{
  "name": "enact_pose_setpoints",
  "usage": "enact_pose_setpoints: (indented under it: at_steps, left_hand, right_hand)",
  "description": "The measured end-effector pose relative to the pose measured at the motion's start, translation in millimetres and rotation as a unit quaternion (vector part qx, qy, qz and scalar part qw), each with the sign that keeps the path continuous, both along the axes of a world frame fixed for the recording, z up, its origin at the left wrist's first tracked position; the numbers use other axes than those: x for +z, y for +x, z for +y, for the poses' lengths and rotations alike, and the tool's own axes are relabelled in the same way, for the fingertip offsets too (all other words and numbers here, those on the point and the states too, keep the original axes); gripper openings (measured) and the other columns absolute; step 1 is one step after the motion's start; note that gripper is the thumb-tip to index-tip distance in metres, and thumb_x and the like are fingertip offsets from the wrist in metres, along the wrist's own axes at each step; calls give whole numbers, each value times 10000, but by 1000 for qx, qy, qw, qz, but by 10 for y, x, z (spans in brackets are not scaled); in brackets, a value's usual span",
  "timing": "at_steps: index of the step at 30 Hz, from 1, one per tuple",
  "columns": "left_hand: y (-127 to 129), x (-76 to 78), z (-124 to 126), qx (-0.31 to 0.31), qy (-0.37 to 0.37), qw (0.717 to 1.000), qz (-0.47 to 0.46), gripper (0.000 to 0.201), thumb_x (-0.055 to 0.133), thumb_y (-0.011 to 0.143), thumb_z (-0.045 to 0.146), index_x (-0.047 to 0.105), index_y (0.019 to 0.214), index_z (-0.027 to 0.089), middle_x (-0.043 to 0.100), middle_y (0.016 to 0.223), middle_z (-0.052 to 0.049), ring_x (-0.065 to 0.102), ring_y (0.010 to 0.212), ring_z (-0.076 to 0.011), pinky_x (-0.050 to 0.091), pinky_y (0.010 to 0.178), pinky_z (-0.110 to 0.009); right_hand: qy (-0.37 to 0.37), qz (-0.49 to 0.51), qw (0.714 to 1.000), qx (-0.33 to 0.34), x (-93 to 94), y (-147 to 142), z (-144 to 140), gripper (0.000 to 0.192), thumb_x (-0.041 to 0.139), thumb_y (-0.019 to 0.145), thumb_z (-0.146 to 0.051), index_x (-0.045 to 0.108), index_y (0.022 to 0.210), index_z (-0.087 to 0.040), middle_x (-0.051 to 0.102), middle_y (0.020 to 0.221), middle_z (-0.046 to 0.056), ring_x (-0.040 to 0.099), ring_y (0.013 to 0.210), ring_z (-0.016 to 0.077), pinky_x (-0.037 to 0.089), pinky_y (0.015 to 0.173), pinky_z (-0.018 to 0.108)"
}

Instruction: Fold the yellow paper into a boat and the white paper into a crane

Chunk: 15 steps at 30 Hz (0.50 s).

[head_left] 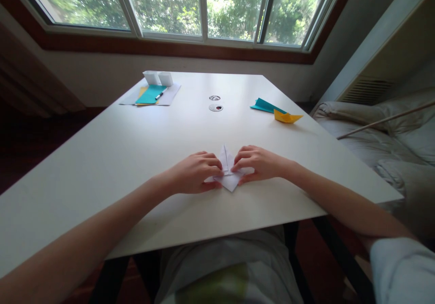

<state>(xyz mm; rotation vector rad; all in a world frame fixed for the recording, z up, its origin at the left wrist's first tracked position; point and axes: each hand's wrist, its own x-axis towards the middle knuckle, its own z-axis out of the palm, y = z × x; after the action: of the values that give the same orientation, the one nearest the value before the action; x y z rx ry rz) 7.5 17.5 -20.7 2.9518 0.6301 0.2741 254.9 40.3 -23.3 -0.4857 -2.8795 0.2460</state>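
Both hands pinch white fold (228, 173) near table (112, 159) front edge: left hand (194, 173) on its left flank, right hand (258, 163) on right, equally near. Long axis runs away, point toward window.

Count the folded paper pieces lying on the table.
3. A white folded piece sits near the front edge, pressed between the left hand and right hand. A teal one and a yellow one lie touching at the far right. The flat sheets far left aren't counted.
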Motion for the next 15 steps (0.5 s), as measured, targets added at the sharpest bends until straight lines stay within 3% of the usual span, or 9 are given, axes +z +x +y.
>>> enact_pose_setpoints:
  at_steps: [7, 12, 15]
  left_hand:
    - [-4, -41, 15, 4, 13, 1000, -7, 216, 510, 859, 337, 660, 986, 247, 677, 998, -46, 604, 905, -177, 413, 855, -310]
    - [0, -39, 4, 9, 34, 999, 15, 262, 509, 857, 397, 646, 1001, 226, 670, 1024, -52, 597, 920, -189, 413, 852, -322]
    - [17, -57, -1, 27, 48, 998, 21, 223, 458, 892, 301, 646, 981, 220, 667, 1005, -50, 593, 912, -182, 424, 826, -310]
  right_hand:
    - [70, -18, 997, 10, -29, -39, -57, 295, 456, 900, -387, 636, 1057, -213, 664, 986, 75, 583, 908, 172, 388, 820, 319]
    - [61, -18, 998, -10, -25, -52, -55, 280, 395, 933, -293, 649, 1008, -203, 673, 987, 67, 583, 909, 172, 393, 823, 316]
    - [37, -18, 999, -25, -14, -52, -52, 291, 392, 931, -300, 648, 1005, -184, 667, 995, 75, 581, 920, 179, 402, 826, 319]
